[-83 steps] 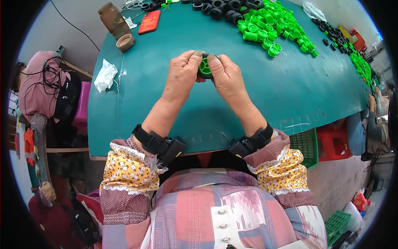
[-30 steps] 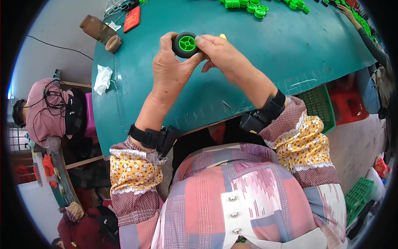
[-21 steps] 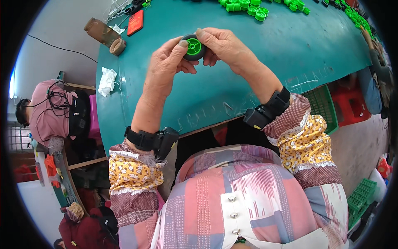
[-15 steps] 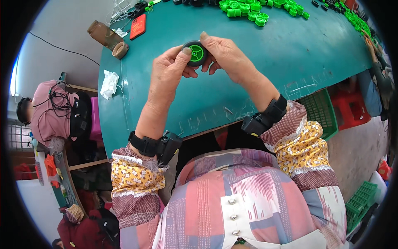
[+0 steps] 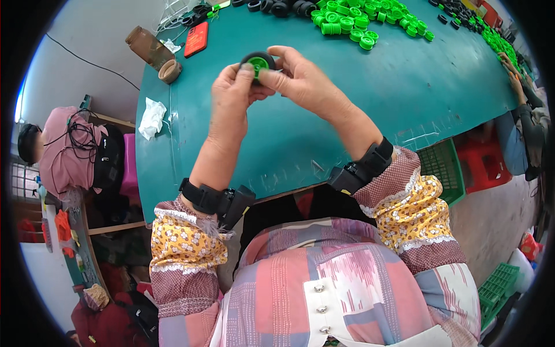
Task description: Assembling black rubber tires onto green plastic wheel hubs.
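Far to the left of the small round wheel [image 5: 258, 65], a black rubber-looking tyre [image 5: 263, 54] around a bright green spoked plastic hub [image 5: 257, 62], lies a crumpled white tissue [image 5: 152, 118]. Beyond it, to the wheel's upper left, are a brown translucent jar [image 5: 147, 47] on its side, a round brown lid [image 5: 169, 71] and a flat orange-red rectangular object [image 5: 196, 39]. The jar could roll if bumped by a stray elbow.

Just left of the wheel, the left hand [image 5: 230, 87] has its grip closed on it, thumb over the front. That thumb could slide on smooth plastic. The wheel itself is held above the green table [image 5: 370, 115]; if both grips slackened, it might drop and roll.

On the wheel's right side, the right hand [image 5: 300, 72] also grips it, thumb against the hub and forefinger by the tyre; blur hides how firmly. Lopsided thumb pressure could tilt the hub in the tyre, or pinch a fingertip.

Above and right of the wheel sit loose black ring-shaped tyres [image 5: 281, 8] and, further right, a heap of green plastic hubs [image 5: 358, 20]; a careless reach could scatter them.
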The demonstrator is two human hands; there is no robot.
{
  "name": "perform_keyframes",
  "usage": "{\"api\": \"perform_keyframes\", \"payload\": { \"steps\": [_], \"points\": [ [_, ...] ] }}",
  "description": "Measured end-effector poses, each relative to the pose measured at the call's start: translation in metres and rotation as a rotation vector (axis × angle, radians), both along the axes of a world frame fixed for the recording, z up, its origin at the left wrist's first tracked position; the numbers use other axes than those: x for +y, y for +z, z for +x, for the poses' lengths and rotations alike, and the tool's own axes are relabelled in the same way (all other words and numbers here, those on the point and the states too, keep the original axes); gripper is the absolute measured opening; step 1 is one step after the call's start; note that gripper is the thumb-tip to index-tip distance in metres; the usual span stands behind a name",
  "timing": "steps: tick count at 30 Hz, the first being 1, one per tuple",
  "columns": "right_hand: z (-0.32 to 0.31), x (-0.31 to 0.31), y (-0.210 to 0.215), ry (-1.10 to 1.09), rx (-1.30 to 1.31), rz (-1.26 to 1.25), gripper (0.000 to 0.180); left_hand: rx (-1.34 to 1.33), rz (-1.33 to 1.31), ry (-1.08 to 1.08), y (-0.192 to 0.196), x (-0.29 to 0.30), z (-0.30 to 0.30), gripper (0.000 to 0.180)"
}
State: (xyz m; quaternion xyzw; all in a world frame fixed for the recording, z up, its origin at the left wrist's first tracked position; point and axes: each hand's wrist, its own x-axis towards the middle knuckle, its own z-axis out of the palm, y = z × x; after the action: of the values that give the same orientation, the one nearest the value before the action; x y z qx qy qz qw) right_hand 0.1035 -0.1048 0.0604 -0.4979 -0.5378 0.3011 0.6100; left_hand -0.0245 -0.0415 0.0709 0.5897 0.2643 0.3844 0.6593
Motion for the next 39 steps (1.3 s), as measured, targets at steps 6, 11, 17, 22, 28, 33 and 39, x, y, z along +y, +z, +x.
{"api": "perform_keyframes", "payload": {
  "steps": [6,11,17,22,28,33,39],
  "points": [
    [-0.002,-0.007,-0.006,-0.018,-0.272,-0.031,0.065,-0.108,-0.194,-0.229,-0.011,0.005,-0.011,0.028],
    [0.001,-0.011,-0.002,-0.033,-0.429,0.039,0.066,-0.109,-0.256,-0.357,-0.010,0.003,-0.007,0.030],
    [0.004,-0.009,-0.005,-0.042,-0.406,0.162,0.058,0.024,-0.214,-0.403,-0.003,0.001,0.001,0.034],
    [0.002,-0.016,0.005,-0.084,-0.216,0.069,0.053,-0.072,-0.287,-0.349,0.002,-0.013,0.009,0.030],
    [0.003,-0.013,-0.002,-0.319,-0.370,0.137,0.049,-0.107,-0.298,-0.307,0.007,-0.018,0.017,0.026],
    [0.011,-0.035,0.005,-0.001,-0.326,0.144,0.048,0.070,-0.144,-0.531,0.008,-0.002,0.002,0.029],
    [0.013,-0.036,0.005,-0.038,-0.345,0.098,0.049,0.021,-0.167,-0.483,-0.002,-0.016,0.006,0.033]
  ]
}}
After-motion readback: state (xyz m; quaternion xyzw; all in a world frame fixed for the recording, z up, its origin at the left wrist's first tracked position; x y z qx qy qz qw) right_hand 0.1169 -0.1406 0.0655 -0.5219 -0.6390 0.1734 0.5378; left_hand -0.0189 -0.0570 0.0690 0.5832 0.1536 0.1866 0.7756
